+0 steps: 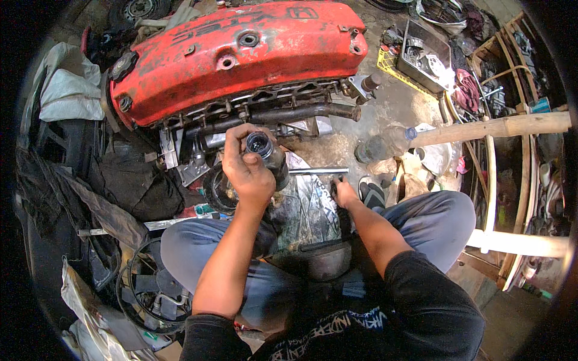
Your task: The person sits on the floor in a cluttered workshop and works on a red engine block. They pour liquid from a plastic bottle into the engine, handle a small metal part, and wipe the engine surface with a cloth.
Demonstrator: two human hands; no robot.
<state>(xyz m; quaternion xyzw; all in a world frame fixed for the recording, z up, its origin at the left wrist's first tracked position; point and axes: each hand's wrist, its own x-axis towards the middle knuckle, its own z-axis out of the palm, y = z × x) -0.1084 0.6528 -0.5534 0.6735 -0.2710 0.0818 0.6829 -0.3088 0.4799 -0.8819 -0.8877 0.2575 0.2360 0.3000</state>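
Note:
My left hand (247,171) is wrapped round a dark, see-through bottle (278,163). The bottle's uncapped mouth points up toward me, and its inside looks dark. Lower and to the right, my right hand (345,192) is closed at the right end of a straight, shiny metal rod (319,171). Most of its fingers are turned away from view. The rod lies level above a grimy printed sack (307,210) between my knees. Just beyond both hands rests an engine cylinder head with a worn red valve cover (241,60); a dark pipe (271,118) runs along its near side.
A clear plastic bottle (385,145) with a blue cap lies at the right, beside a bamboo pole (494,128). Farther back is a grey bin (426,54) of metal parts by a yellow crate (397,71). Dark cloth (132,186) and a black hoop (129,283) lie left.

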